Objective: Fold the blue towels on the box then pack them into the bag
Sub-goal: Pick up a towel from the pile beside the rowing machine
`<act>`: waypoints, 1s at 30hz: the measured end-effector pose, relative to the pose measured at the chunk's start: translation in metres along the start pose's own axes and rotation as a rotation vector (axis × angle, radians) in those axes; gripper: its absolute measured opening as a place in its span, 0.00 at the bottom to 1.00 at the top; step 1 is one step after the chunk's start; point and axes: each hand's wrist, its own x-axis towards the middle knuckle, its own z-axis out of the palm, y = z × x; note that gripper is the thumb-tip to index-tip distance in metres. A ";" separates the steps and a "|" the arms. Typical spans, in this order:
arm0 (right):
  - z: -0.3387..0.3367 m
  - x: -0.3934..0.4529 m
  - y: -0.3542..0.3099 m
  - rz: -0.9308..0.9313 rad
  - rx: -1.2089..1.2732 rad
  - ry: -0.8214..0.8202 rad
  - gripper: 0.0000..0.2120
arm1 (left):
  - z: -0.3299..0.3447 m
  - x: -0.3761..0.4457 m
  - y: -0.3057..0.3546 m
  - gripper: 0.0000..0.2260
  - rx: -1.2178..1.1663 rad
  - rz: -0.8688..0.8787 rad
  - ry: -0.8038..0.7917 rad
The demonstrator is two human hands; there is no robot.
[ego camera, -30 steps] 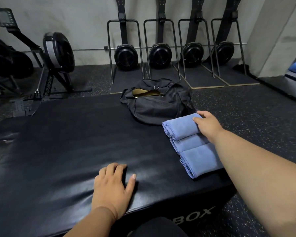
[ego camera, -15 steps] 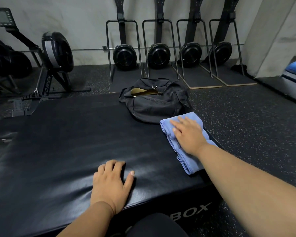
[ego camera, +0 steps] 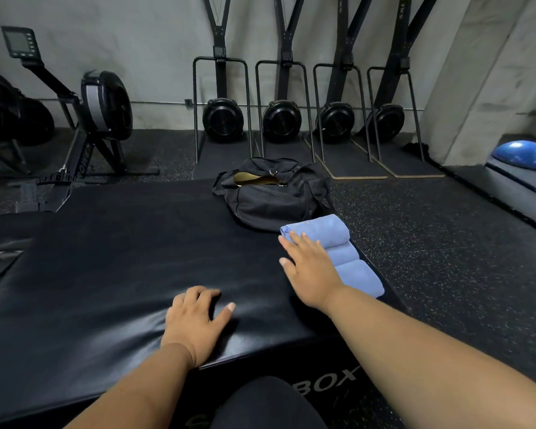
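The folded blue towels (ego camera: 338, 249) lie along the box's (ego camera: 106, 274) right edge, touching the bag (ego camera: 273, 199). The right hand (ego camera: 310, 270) lies flat on them, fingers straight; the left hand (ego camera: 195, 323) rests spread near the front edge.

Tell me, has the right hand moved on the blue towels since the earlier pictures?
Yes. The right hand has slid from the towels' right side across to their left edge, away from the box's right edge.

The bag (ego camera: 273, 196) sits at the far edge of the box (ego camera: 106, 274), with the folded towels (ego camera: 338, 252) just in front of it along the box's right edge. The right hand (ego camera: 310, 267) lies over the towels' left side; the left hand (ego camera: 195, 320) rests flat near the front edge.
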 end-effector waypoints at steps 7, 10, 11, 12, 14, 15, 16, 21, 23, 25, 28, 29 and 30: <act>0.011 -0.049 -0.100 -0.124 0.217 -0.088 0.24 | -0.034 -0.029 -0.008 0.09 -0.695 -0.160 -0.059; 0.017 -0.067 -0.146 -0.205 0.275 -0.161 0.24 | -0.051 -0.071 -0.028 0.13 -0.839 -0.280 -0.021; 0.019 -0.073 -0.162 -0.230 0.293 -0.185 0.23 | -0.057 -0.086 -0.039 0.14 -0.852 -0.307 0.023; 0.022 -0.078 -0.178 -0.256 0.306 -0.214 0.23 | -0.064 -0.103 -0.052 0.14 -0.864 -0.337 0.071; 0.030 -0.088 -0.210 -0.310 0.322 -0.260 0.23 | -0.079 -0.137 -0.083 0.15 -0.848 -0.396 0.162; 0.034 -0.092 -0.227 -0.337 0.331 -0.279 0.23 | -0.089 -0.155 -0.099 0.15 -0.835 -0.427 0.210; 0.038 -0.096 -0.244 -0.364 0.340 -0.299 0.23 | -0.098 -0.174 -0.117 0.15 -0.824 -0.466 0.257; 0.070 -0.119 -0.339 -0.526 0.348 -0.402 0.22 | -0.143 -0.264 -0.214 0.19 -0.697 -0.646 0.486; 0.086 -0.129 -0.377 -0.605 0.331 -0.425 0.21 | -0.156 -0.300 -0.248 0.16 -0.613 -0.760 0.511; 0.100 -0.137 -0.415 -0.680 0.311 -0.464 0.21 | -0.161 -0.333 -0.281 0.13 -0.575 -0.855 0.529; 0.121 -0.139 -0.462 -0.769 0.258 -0.518 0.22 | -0.153 -0.377 -0.328 0.15 -0.466 -0.927 0.514; 0.128 -0.137 -0.476 -0.790 0.235 -0.531 0.22 | -0.148 -0.388 -0.343 0.16 -0.426 -0.970 0.493; 0.135 -0.134 -0.489 -0.815 0.205 -0.539 0.22 | -0.145 -0.397 -0.354 0.16 -0.407 -1.032 0.461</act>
